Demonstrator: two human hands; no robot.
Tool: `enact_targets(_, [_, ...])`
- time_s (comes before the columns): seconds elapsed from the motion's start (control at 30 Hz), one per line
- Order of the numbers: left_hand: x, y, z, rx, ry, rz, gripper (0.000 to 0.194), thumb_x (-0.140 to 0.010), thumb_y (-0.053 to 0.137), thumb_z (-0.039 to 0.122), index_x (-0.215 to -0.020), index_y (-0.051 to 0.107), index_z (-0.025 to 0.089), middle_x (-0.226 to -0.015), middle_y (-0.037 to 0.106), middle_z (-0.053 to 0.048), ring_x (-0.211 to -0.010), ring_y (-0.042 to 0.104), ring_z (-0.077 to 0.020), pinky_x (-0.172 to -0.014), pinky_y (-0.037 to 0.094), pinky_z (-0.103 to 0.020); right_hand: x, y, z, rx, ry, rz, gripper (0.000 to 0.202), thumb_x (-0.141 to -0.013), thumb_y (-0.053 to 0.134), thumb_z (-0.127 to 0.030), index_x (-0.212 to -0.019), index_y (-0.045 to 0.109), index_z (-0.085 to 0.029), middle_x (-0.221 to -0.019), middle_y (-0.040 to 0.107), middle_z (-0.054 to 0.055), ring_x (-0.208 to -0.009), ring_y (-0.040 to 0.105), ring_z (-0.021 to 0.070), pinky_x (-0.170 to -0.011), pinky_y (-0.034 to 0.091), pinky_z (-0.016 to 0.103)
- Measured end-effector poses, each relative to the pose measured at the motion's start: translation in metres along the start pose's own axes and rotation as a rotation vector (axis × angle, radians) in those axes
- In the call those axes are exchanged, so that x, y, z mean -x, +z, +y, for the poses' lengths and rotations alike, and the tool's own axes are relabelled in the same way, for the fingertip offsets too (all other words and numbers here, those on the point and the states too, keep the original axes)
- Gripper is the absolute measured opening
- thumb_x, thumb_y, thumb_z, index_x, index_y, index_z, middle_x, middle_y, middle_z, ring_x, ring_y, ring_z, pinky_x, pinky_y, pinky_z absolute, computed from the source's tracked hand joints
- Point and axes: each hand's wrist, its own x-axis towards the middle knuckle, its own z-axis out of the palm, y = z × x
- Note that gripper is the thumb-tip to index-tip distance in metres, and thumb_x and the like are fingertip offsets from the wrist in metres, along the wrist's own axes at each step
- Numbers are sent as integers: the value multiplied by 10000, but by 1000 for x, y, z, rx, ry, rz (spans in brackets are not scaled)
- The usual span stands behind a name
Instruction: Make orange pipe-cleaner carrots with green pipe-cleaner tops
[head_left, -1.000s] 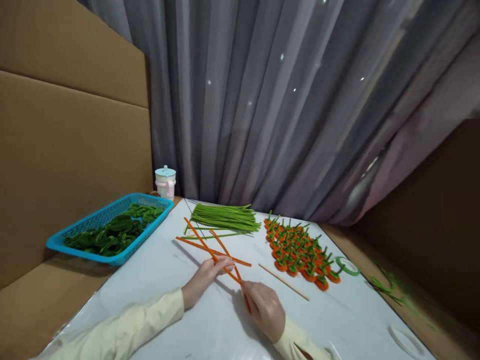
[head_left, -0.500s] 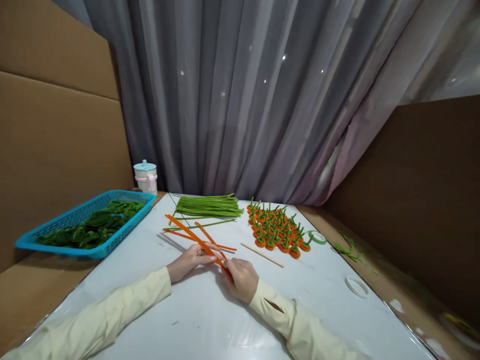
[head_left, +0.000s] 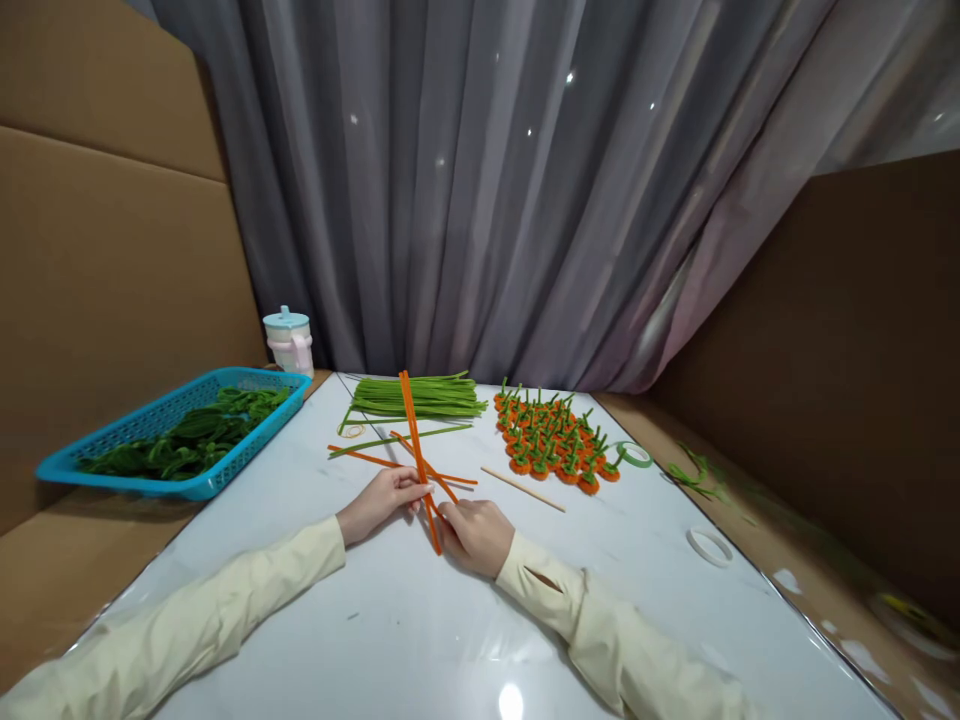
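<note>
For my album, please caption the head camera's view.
Left hand pinching orange pipe cleaners, right hand close beside, green pipe cleaners piled beyond.

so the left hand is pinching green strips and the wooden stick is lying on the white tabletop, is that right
Not quite: the strips pinched in the left hand are orange, not green, as the head view shows. The wooden stick is indeed lying on the white tabletop.

The near tabletop (head_left: 420,630) leaves passing room, but orange strips (head_left: 411,412) and, seemingly, a wooden stick (head_left: 523,489) obstruct farther out.
</note>
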Motion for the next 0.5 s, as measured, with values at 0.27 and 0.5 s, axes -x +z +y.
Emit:
enact_targets(0.27, [2,-1,-1,-12,11,-9,377,-679,667,356,-951,530,135,-521,472,61,-477,436,-81,-462,358,-197,1,-2,-1,17,32,0,115,-841,398,-201,-896,490,-159,-611,609,2,-544,568,136,-478,299,242])
enact_targets(0.5, [2,-4,16,-199,42,50,281,-718,599,404,-763,516,139,-481,460,48,-446,424,-89,-450,353,-202,3,-2,11,93,96,131,285,-851,349,-141,-1093,482,-73,-677,633,78,-643,582,186,-536,384,278])
